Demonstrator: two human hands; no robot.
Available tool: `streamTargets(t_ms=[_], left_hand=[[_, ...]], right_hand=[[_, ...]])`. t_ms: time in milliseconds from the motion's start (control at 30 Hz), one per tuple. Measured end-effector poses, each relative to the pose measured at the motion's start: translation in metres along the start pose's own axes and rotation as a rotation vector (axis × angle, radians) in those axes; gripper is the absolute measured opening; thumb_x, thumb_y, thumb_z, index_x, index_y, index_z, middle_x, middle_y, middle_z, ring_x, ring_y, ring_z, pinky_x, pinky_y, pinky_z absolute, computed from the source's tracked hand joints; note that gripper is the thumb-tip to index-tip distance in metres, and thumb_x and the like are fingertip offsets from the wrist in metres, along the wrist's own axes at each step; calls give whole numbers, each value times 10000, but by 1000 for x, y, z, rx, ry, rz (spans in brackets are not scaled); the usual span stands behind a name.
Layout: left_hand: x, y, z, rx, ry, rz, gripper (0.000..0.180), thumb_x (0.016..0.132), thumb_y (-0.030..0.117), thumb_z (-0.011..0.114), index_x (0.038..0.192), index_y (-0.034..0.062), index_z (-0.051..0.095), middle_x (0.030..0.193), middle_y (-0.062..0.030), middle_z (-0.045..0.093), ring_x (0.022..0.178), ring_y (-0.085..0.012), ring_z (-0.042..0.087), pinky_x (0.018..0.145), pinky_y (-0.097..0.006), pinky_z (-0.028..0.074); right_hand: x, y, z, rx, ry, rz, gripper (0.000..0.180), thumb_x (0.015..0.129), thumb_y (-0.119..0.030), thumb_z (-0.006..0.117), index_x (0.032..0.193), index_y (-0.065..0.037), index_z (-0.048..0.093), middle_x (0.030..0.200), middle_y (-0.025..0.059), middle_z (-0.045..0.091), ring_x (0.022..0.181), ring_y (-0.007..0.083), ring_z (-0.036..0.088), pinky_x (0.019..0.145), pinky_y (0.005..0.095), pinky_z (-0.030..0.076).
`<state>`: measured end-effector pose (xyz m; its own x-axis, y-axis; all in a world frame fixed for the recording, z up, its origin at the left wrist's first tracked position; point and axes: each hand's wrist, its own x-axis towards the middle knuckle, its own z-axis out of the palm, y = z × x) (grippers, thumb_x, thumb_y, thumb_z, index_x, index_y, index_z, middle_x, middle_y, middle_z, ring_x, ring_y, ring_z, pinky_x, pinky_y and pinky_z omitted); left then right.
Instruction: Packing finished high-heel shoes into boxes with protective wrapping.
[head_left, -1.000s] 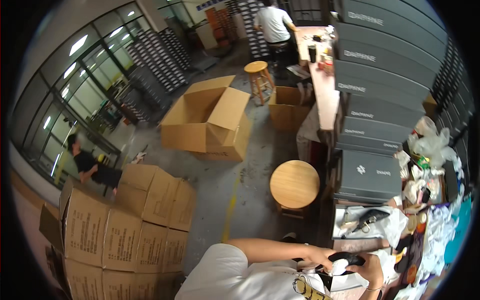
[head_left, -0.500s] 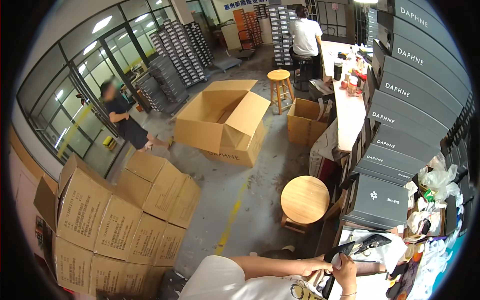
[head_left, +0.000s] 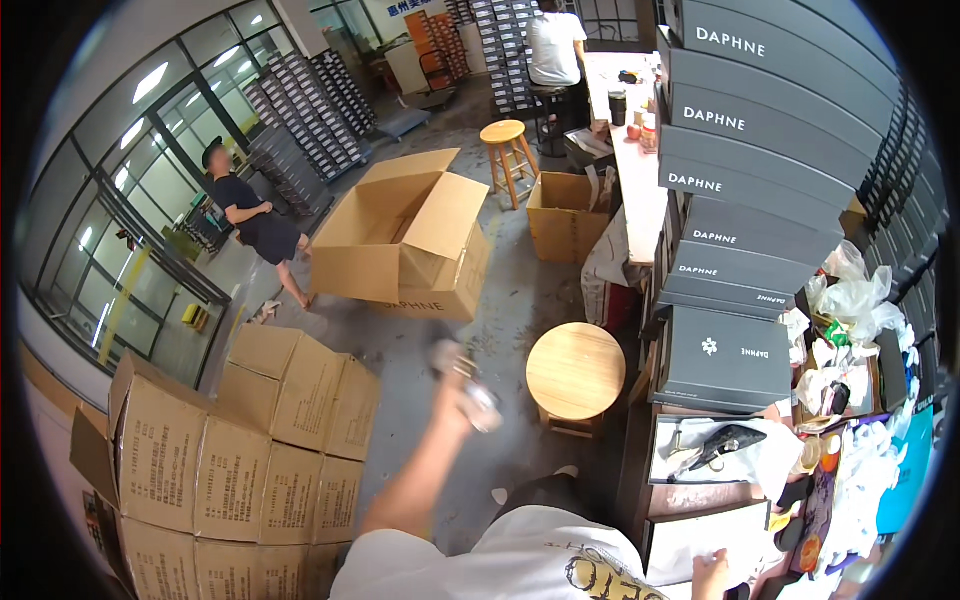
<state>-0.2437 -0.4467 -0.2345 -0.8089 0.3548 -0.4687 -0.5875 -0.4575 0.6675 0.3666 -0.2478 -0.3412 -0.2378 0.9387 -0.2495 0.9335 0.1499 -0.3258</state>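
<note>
My left arm reaches out over the floor, and my left hand is closed around a grey-and-white thing too smeared by motion to name. At the lower right, my right hand is on white paper in a shallow open box, its fingers bent and seeming to pinch the paper. Just beyond lies an open shoebox with a dark shoe on white tissue. Behind that stands a closed dark grey shoebox.
Shoeboxes tower on the right. A round wooden stool stands beside the bench. Brown cartons are stacked at the left, with a large open carton ahead. One person stands at the left; another sits far off.
My hands were together at a dark shoe and have come apart. My left hand has swung out leftward with something; my right hand is lower, at the box. The view has shifted.
</note>
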Motion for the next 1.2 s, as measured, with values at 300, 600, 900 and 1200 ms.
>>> streamTargets(t_ms=[300, 600, 900, 1200], left_hand=[[-20, 53, 93, 149, -234, 216, 200, 857, 102, 577, 1041, 34, 539, 865, -100, 591, 719, -239, 619, 635, -409, 544], [-145, -174, 118, 324, -736, -712, 571, 794, 52, 624, 1299, 117, 366, 1108, -119, 586, 938, -264, 623, 814, -426, 545], [-182, -220, 80, 451, -616, -696, 522, 867, 212, 555, 1294, 138, 264, 949, -28, 497, 850, -109, 523, 739, -280, 457], [-135, -153, 101, 174, -597, -776, 575, 915, 467, 468, 1429, 266, 304, 1208, 7, 531, 1049, -133, 530, 929, -396, 424]], right_hand=[[20, -29, 39, -228, -101, 60, 612, 685, -226, 744, 1197, 14, 510, 992, 223, 626, 927, 355, 626, 810, 410, 508], [14, -224, -144, 779, -152, -515, 358, 926, -198, 535, 1208, 23, 544, 1197, 203, 590, 1148, 334, 545, 1018, 417, 373], [50, -257, -16, 597, -185, -619, 395, 966, -323, 364, 1119, 32, 444, 973, 214, 490, 975, 409, 461, 913, 540, 317], [37, -302, -41, 830, -381, -360, 585, 989, -474, 312, 966, 81, 498, 955, 276, 510, 926, 430, 494, 842, 443, 396]])
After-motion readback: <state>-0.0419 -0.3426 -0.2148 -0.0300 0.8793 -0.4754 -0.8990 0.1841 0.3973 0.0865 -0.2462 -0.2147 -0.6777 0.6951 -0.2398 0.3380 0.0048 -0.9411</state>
